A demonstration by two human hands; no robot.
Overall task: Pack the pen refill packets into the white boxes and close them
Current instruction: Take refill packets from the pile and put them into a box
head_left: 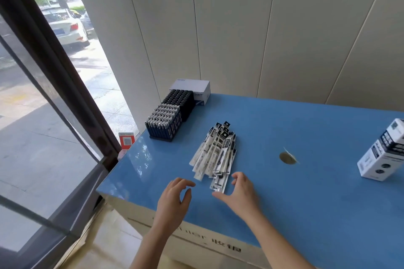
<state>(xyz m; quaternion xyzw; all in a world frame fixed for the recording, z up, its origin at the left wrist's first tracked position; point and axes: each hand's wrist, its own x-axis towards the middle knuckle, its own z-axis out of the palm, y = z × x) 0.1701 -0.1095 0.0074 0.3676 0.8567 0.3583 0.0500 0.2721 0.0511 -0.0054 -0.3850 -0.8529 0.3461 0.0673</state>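
Note:
A loose pile of black-and-white pen refill packets [215, 153] lies on the blue table top [306, 181], fanned toward the far side. My left hand [175, 196] hovers just left of the pile's near end, fingers loosely curved, holding nothing. At the near right end of the pile my right hand [239, 190] is spread, its thumb close to the nearest packet, gripping nothing. One white box with black print [384, 153] stands tilted at the table's right edge.
Two dark trays of upright lighters [166, 121] [180, 99] stand at the table's far left corner, a white and blue carton [194, 87] behind them. A round hole [287, 158] marks the table top. A glass door is on the left, a panelled wall behind.

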